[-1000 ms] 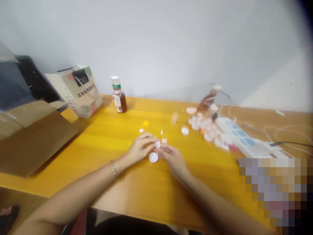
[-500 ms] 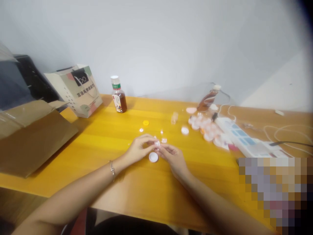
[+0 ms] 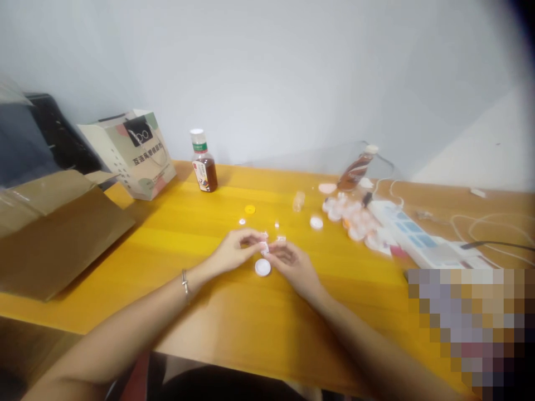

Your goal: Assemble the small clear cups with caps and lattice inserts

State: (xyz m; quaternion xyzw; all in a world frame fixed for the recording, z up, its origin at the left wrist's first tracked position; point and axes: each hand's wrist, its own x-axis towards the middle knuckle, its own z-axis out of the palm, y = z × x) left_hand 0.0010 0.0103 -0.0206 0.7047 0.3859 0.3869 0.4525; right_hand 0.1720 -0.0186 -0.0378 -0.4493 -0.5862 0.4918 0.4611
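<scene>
A small white piece with reddish marks (image 3: 264,247) is pinched between the fingertips of my left hand (image 3: 236,249); blur hides its exact kind. My right hand (image 3: 295,266) meets it from the other side, thumb and forefinger curled at its edge. On the table just below the fingertips lies a round white lid-like disc (image 3: 263,268). Right behind my right fingers sits another small marked white piece (image 3: 281,239). A yellow disc (image 3: 249,209) and a tiny white piece (image 3: 242,221) lie farther back.
An open cardboard box (image 3: 67,239) and a paper bag (image 3: 137,156) stand at left. A dark-drink bottle (image 3: 204,164) is upright behind; another bottle (image 3: 355,170) tilts at right. Round containers (image 3: 353,217), a white disc (image 3: 316,223), a power strip (image 3: 413,231) and cables occupy the right.
The small white piece has turned and shifted slightly left in my fingertips. My right fingers have spread a little, and my left forearm has moved slightly left.
</scene>
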